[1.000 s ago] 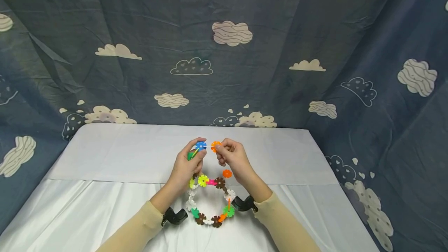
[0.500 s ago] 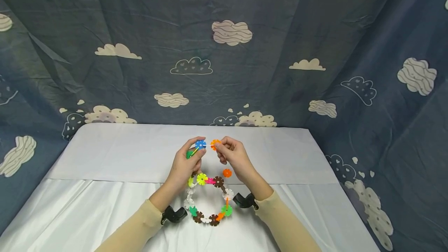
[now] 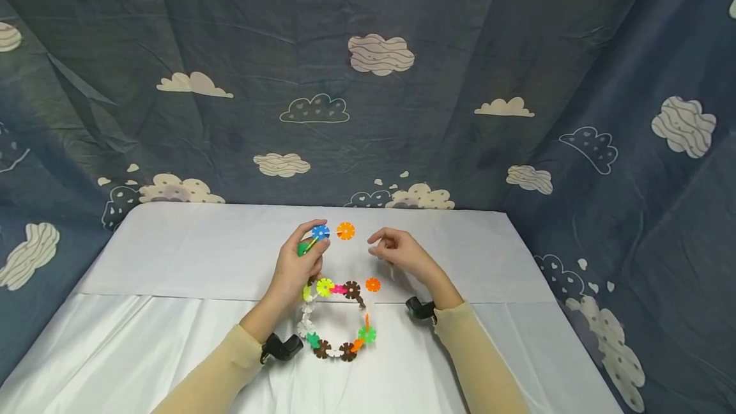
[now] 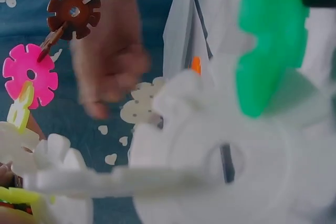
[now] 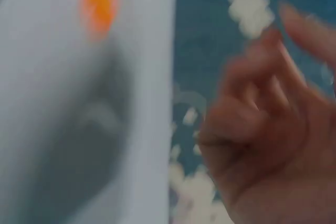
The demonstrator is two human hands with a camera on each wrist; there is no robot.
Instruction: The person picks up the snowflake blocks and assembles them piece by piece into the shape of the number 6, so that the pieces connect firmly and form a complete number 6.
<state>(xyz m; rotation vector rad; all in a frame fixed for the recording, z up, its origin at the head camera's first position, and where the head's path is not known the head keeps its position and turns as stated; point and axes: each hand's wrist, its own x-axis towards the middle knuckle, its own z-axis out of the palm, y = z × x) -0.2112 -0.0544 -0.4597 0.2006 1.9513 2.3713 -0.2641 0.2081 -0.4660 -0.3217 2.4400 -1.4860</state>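
Note:
My left hand (image 3: 296, 267) pinches a blue notched plastic disc (image 3: 320, 233) between thumb and fingers, above the table. A thin white disc seen edge-on joins it to an orange disc (image 3: 345, 230), which sticks out freely to the right. By the thumb are a green disc (image 3: 303, 248) and a yellow one seen edge-on. Below the hand hangs a chain of linked discs, among them a brown disc (image 3: 352, 290) and a pink disc (image 4: 30, 74). My right hand (image 3: 405, 253) holds nothing, fingers loosely bent, apart from the orange disc.
A loose orange-red disc (image 3: 373, 285) lies on the white-covered table (image 3: 460, 363), between the chain and my right hand. Behind the table hangs a dark blue cloth (image 3: 402, 133) with cloud prints. Black wrist cameras sit on both forearms.
My right hand has let go of the orange disc and drawn back to the right. My left hand has shifted slightly up and left, and the hanging chain has moved with it.

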